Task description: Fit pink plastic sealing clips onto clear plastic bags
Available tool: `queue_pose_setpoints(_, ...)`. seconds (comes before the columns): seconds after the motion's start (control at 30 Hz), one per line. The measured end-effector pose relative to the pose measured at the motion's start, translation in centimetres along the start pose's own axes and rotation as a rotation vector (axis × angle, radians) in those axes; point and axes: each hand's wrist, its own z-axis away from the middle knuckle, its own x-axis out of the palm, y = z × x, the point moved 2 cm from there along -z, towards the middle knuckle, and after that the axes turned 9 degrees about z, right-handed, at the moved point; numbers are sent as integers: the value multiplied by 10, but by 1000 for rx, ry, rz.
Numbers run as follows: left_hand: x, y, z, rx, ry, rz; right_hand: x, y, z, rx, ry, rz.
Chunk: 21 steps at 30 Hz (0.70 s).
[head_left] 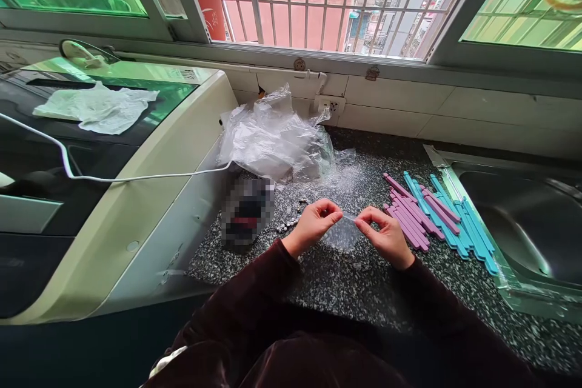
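Between my hands hangs a small clear plastic bag (342, 236), pinched at its top edge. My left hand (314, 225) grips one corner with thumb and forefinger. My right hand (382, 235) closes on the opposite corner in the same way. To the right of my right hand lie pink flat strips (407, 215) and turquoise flat strips (473, 230), spread in loose rows on the speckled counter (336, 282). Near my left wrist sit several small pale beads or pieces (287, 225), too small to name.
A heap of crumpled clear plastic (286, 139) lies at the back by the wall socket (331, 106). A blurred dark object (248, 212) stands left of my hands. A washing machine (182, 151) borders the left, with a white cable (136, 179) across it; a steel sink (522, 224) borders the right.
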Motion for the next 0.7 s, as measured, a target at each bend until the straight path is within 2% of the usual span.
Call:
queue_pose_setpoints(0.37, 1, 0, 1, 28, -23, -120, 4, 2, 1, -51, 15, 51)
queue_pose_setpoints(0.7, -1, 9, 3, 182, -112, -336, 4, -1, 1, -107, 34, 89)
